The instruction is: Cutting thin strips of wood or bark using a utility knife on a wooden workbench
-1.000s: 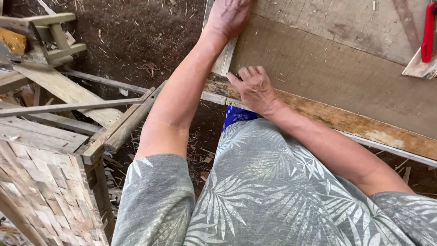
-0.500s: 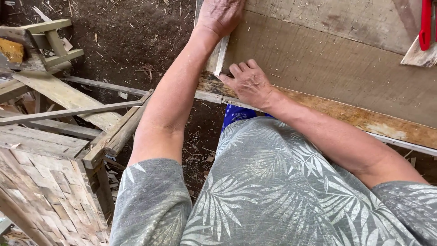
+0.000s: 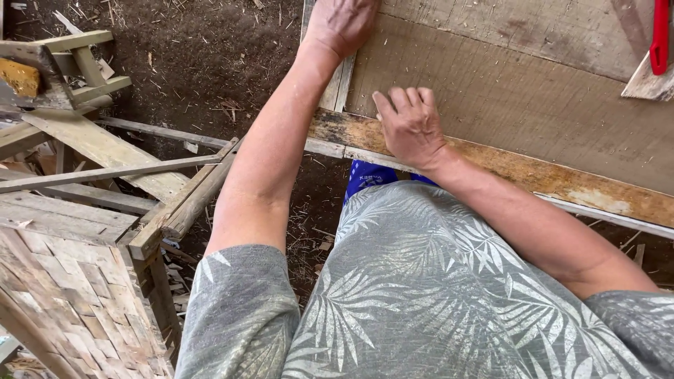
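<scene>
Pressing right hand [image 3: 411, 126] flat on wooden board [image 3: 533, 105], fingers released, left hand [image 3: 342, 22] gripping narrow slat [image 3: 335, 88] (upright)

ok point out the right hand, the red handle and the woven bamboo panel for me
right hand [image 3: 411, 126], head view, on the back of the hand lying flat on the board
red handle [image 3: 661, 35], head view, mid-length of the handle at the top right
woven bamboo panel [image 3: 63, 302], head view, middle of the weave at the lower left

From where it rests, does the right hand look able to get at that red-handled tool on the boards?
Probably yes: the right hand lies flat on the wooden board, and only bare board lies between it and the red-handled tool, though it may need a stretch.
</scene>
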